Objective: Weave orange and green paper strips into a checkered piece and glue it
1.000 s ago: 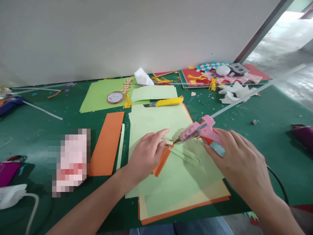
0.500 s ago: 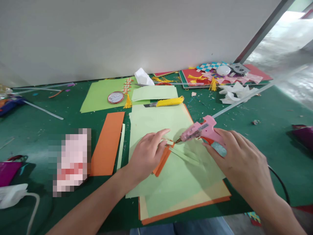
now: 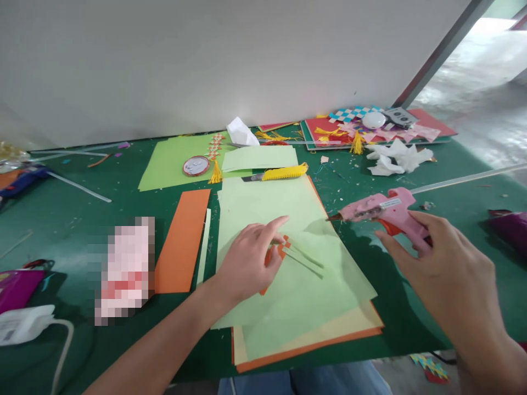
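Note:
My left hand is closed on a small bundle of woven orange and pale green paper strips, with its thumb and fingers partly hiding them. Two loose green strip ends stick out to the right. Under this hand lies a stack topped by pale green paper sheets, with orange edges showing. In my right hand is a pink glue gun, its fingers round the handle and its nozzle pointing left, apart from the strips. A clear glue stick runs out of the gun's back.
A yellow utility knife with its blade out lies across the stack's top edge. Left are an orange card and a thin green strip. Behind are a round lid, crumpled tissue and woven pieces with tassels.
My right hand has drawn the glue gun right, away from the strips. My left thumb and fingers have closed over the strips, which now show less.

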`<state>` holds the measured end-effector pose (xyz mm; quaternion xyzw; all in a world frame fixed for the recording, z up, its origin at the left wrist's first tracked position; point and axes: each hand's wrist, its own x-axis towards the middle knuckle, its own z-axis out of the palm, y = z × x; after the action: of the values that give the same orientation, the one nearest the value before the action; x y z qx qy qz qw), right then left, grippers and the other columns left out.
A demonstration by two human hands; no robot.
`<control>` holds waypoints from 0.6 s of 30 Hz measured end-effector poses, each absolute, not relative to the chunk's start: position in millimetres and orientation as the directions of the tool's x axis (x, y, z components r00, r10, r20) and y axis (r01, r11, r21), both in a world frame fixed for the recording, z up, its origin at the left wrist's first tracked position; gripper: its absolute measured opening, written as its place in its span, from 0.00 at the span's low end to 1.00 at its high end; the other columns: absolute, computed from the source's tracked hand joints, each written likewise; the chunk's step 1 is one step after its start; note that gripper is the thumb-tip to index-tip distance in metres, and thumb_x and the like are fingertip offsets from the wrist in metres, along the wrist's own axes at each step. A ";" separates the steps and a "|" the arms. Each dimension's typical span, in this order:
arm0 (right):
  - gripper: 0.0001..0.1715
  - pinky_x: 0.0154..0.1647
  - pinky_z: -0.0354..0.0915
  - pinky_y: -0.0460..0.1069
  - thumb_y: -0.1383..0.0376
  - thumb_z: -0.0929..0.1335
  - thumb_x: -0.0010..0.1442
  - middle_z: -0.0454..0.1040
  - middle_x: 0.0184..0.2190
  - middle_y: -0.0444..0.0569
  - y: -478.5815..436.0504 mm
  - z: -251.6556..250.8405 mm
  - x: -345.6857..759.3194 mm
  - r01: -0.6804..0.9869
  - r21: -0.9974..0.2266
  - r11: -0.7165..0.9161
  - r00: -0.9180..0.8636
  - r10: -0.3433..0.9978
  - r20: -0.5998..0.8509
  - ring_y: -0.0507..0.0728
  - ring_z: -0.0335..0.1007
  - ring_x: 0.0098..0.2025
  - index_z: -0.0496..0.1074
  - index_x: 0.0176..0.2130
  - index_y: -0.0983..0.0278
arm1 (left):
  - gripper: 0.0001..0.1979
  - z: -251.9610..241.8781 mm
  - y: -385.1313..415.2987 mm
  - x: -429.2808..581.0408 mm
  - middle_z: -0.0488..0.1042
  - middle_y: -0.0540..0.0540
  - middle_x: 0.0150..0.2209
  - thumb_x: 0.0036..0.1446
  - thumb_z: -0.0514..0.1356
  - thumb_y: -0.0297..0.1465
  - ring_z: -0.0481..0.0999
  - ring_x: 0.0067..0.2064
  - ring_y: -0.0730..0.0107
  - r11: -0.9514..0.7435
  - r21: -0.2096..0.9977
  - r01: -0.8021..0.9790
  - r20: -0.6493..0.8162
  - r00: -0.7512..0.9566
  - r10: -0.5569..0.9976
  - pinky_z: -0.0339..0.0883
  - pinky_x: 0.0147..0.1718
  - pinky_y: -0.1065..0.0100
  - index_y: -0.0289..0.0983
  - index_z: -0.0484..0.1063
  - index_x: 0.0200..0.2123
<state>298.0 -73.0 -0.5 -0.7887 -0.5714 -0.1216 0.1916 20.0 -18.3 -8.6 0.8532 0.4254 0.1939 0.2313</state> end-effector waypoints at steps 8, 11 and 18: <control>0.31 0.35 0.67 0.55 0.46 0.65 0.56 0.77 0.42 0.57 -80.2 -3.7 315.3 0.924 -0.186 -0.334 0.381 0.850 0.365 0.68 0.75 0.42 0.69 0.50 0.63 | 0.21 -7.7 -12.5 38.2 0.75 0.47 0.39 0.64 0.50 0.24 0.74 0.42 0.64 -0.627 0.324 0.709 0.236 0.582 0.779 0.68 0.44 0.59 0.37 0.54 0.59; 0.36 0.35 0.68 0.57 0.40 0.62 0.54 0.78 0.41 0.56 -81.0 -7.6 320.5 0.919 -0.202 -0.339 0.393 0.831 0.394 0.69 0.75 0.41 0.69 0.50 0.63 | 0.19 -7.6 -10.5 43.5 0.75 0.47 0.37 0.63 0.50 0.23 0.74 0.39 0.65 -0.643 0.236 0.729 0.250 0.594 0.765 0.68 0.42 0.59 0.37 0.55 0.58; 0.37 0.36 0.69 0.58 0.39 0.61 0.54 0.77 0.42 0.55 -82.5 -10.6 327.1 0.919 -0.204 -0.338 0.393 0.829 0.398 0.69 0.76 0.42 0.69 0.50 0.62 | 0.17 -9.1 -9.5 48.7 0.75 0.48 0.33 0.61 0.54 0.23 0.74 0.38 0.65 -0.643 0.165 0.748 0.264 0.595 0.759 0.68 0.42 0.59 0.36 0.60 0.53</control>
<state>327.1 -82.5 -10.6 -0.8102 -0.5393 -0.1121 0.2005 48.7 -9.5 -9.1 0.8928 0.4220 0.1566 0.0181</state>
